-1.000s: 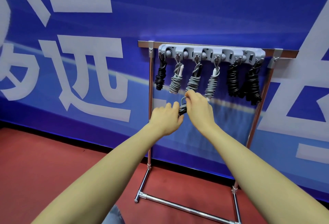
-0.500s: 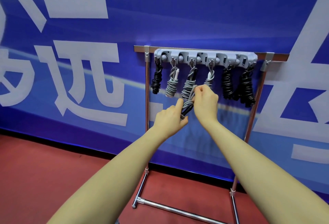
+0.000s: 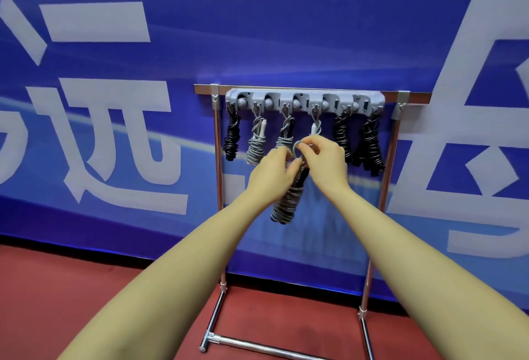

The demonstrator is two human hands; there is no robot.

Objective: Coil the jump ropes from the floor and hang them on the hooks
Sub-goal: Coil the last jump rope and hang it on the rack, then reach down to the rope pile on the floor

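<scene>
Head view: at frame centre, the left hand (image 3: 273, 172) and right hand (image 3: 326, 156) both pinch a coiled grey jump rope (image 3: 287, 202), its bundle dangling below them, in front of the hook rack (image 3: 305, 100) holding other coiled ropes.

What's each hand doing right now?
Left hand: fingers grip the coiled grey jump rope.
Right hand: fingers pinch its top loop.

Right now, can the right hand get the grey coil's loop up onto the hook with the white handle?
Probably yes. The right hand pinches the loop of the grey coil just below that hook, with nothing between them, though the hook already carries a white-handled rope.
</scene>
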